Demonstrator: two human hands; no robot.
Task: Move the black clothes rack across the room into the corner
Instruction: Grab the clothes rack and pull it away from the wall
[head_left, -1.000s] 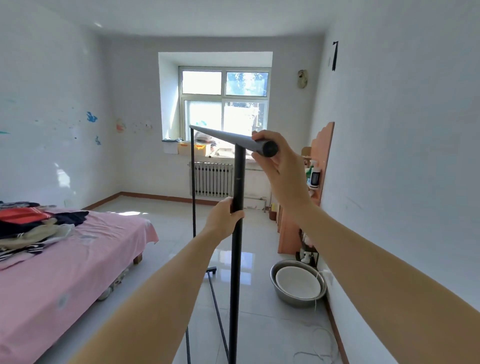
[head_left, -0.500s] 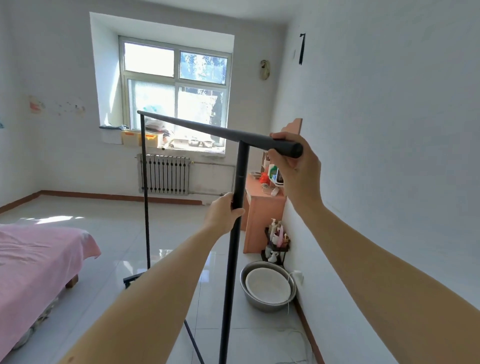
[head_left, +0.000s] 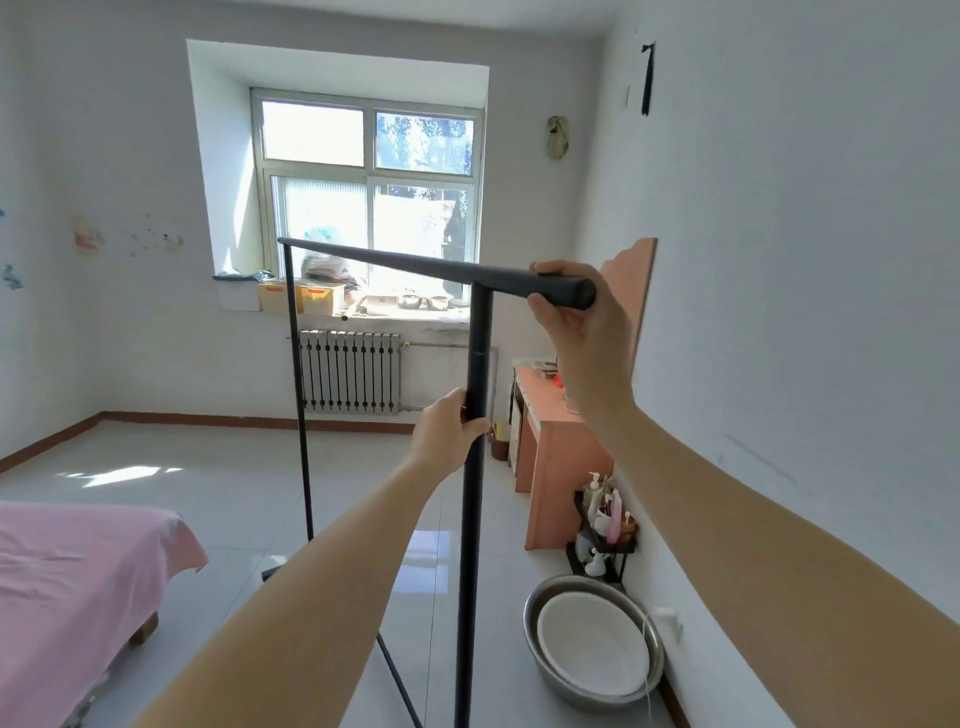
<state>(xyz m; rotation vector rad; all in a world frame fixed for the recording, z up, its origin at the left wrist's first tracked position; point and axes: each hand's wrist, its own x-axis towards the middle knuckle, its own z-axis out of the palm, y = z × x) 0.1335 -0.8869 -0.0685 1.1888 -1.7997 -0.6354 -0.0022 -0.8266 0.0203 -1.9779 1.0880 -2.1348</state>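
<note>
The black clothes rack (head_left: 415, 265) stands in front of me, bare of clothes, its top bar running from the far left post to the near end at the right. My left hand (head_left: 449, 434) is wrapped around the near upright post at mid height. My right hand (head_left: 574, 319) grips the near end of the top bar from behind. The far post reaches the tiled floor by a black foot; the near post's base is cut off by the frame's lower edge.
A pink-covered bed (head_left: 78, 577) fills the lower left. Along the right wall stand an orange desk (head_left: 556, 457), a small black shelf of bottles (head_left: 605, 530) and stacked metal basins (head_left: 592, 642). A radiator (head_left: 350, 371) sits under the window (head_left: 366, 197).
The view has swung back left a little and the rack has shifted rightward in it, nearer the desk. Both hands keep the same grips.
</note>
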